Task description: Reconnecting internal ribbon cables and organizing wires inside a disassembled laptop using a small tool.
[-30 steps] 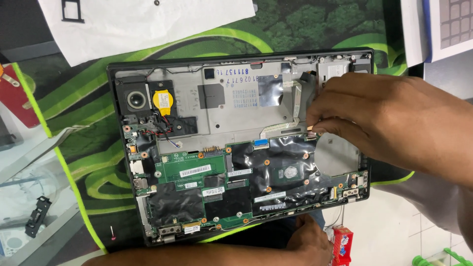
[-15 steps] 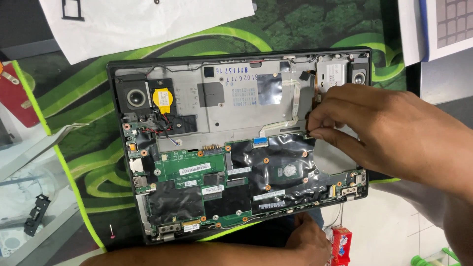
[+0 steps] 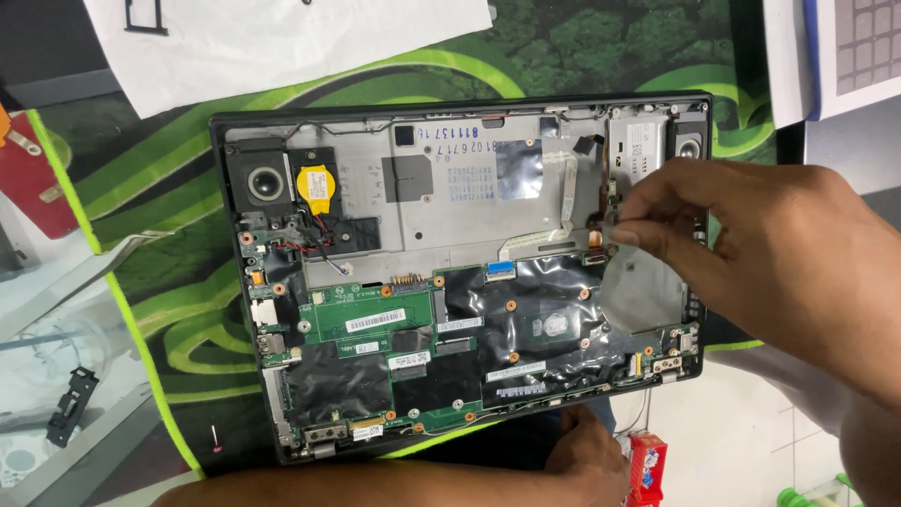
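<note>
Right hand [image 3: 751,253] pinched on small connector [image 3: 605,223] — inside opened laptop [image 3: 450,282].

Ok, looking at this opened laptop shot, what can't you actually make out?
- Head view: whatever the right hand pinches; its fingertips cover it.
- Head view: the laptop near edge, behind the left hand and forearm.
- Head view: the red packet, cut by the bottom edge.
- Head view: board screws, too small to type.
</note>
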